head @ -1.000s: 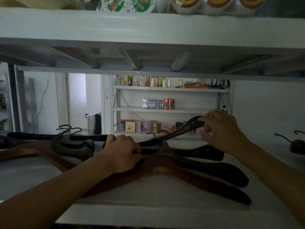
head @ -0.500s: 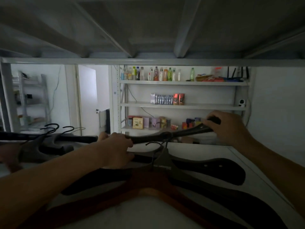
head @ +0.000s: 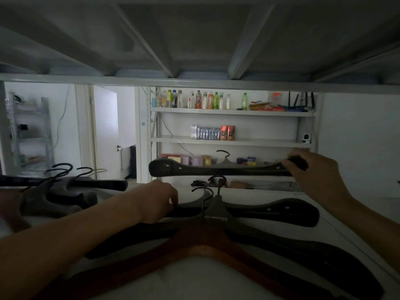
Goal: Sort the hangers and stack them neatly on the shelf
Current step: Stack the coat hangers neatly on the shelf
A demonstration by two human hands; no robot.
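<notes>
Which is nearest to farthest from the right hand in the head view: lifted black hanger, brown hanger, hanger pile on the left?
From the right hand:
1. Lifted black hanger: its right end is in the hand's grip, held above the shelf.
2. Brown hanger: below, flat on the shelf at centre front.
3. Hanger pile: far left, beyond the left hand.

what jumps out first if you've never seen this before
The black hanger held up in the air at centre, gripped at its right end by the right hand. Below it, a red-brown wooden hanger lies nearest the camera on the white shelf, under darker ones where the left hand rests. Far behind, a bright shelf of coloured bottles stands out against the gloom.
</notes>
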